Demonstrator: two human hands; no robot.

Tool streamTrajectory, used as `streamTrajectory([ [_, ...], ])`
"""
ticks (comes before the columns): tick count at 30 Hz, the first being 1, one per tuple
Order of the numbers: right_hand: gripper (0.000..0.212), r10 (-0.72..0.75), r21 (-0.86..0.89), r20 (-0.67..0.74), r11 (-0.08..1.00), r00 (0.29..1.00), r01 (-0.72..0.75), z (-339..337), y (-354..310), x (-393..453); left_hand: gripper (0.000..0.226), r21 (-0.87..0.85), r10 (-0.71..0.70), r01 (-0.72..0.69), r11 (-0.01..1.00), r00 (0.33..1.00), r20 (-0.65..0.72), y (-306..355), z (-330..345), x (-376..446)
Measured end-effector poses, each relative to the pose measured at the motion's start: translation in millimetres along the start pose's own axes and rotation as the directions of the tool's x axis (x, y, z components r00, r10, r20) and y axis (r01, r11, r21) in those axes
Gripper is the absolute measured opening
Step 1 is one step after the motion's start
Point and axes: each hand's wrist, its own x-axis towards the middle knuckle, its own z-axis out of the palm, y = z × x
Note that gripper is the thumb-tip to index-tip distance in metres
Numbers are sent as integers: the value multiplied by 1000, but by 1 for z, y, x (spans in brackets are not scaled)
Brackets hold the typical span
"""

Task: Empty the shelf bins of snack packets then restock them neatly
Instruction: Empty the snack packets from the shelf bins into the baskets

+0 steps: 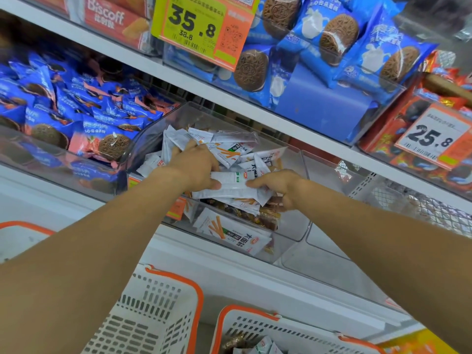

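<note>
a clear shelf bin (288, 226) is seen at the centre of the frame, holding white snack packets (229, 152) printed with orange sticks, with brown-wrapped items beneath them. the left hand (196, 166) is placed inside the bin, its fingers curled over a bunch of these packets. the right hand (277, 186) is closed on the other end of the same bunch, with one long white packet (229, 182) held between both hands near the bin's front. a further white packet (235, 235) is pressed flat against the bin's front wall.

to the left of centre, a second clear bin (51, 172) is filled with blue biscuit packets (76, 111). at the right of centre, a clear bin (329, 249) is noted with nothing visible inside it. on the upper shelf, a bin of blue sandwich-biscuit packets (332, 42) is recorded, with a 35.8 price tag (199, 26) hung at upper centre. red biscoff packs (115, 19) are seen at upper left. a 25.8 price tag (431, 136) is fixed at the right over a bin of red-orange packets (388, 129).

along the bottom edge, two white baskets with orange rims are recorded: the left basket (153, 310) shows no contents in view; the right basket (255, 325) contains a few packets (260, 346).
</note>
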Motion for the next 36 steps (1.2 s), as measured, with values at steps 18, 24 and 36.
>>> streamTrajectory([
  [18, 49, 106, -220, 210, 974, 972, -59, -8, 11, -5, 37, -32, 10, -9, 999, 999, 37, 1, 1, -1],
  [24, 27, 150, -234, 316, 969, 937, -76, -14, 5, -18, 35, -24, 21, -20, 1000, 999, 50, 2, 2, -1],
  [36, 17, 16, -45, 208, 999, 978, -7, -7, 16, -26, 35, -38, 51, -48, 998, 996, 77, 3, 4, 3],
])
